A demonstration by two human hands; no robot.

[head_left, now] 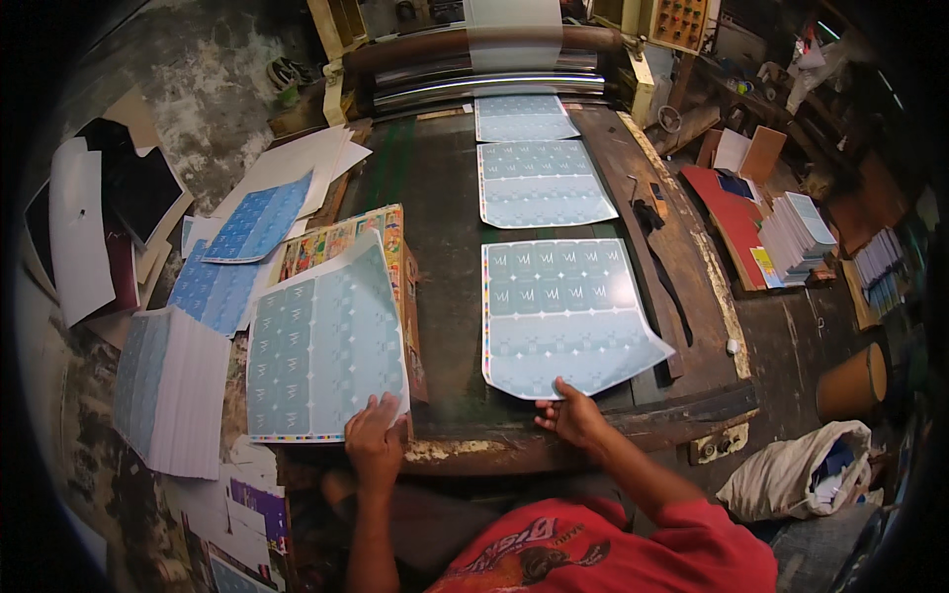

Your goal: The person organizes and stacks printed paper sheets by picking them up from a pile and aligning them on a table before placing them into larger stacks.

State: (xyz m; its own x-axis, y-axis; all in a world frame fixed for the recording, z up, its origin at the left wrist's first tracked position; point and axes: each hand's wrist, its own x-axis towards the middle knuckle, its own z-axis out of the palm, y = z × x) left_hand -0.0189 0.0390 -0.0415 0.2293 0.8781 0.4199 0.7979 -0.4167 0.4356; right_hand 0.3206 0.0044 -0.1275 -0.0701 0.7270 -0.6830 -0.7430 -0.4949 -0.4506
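Sheets of pale blue patterned print move across a dark worktop (pixel 435 198) fed by a roller machine (pixel 474 59) at its far edge. At the near-left corner, the left hand (pixel 376 440), fingers pressed flat, holds down the near edge of a printed sheet (pixel 321 346) topping a stack, its long axis running near to far with a slight tilt. To the right, the right hand (pixel 573 415) pinches the near edge of a fresh sheet (pixel 563 316) lying near the worktop's front edge, its long axis likewise pointing toward the rollers. The step appears to be collecting: the next move likely calls for lifting this sheet clear and squaring it onto the stack. Two more sheets (pixel 539 183) trail behind.
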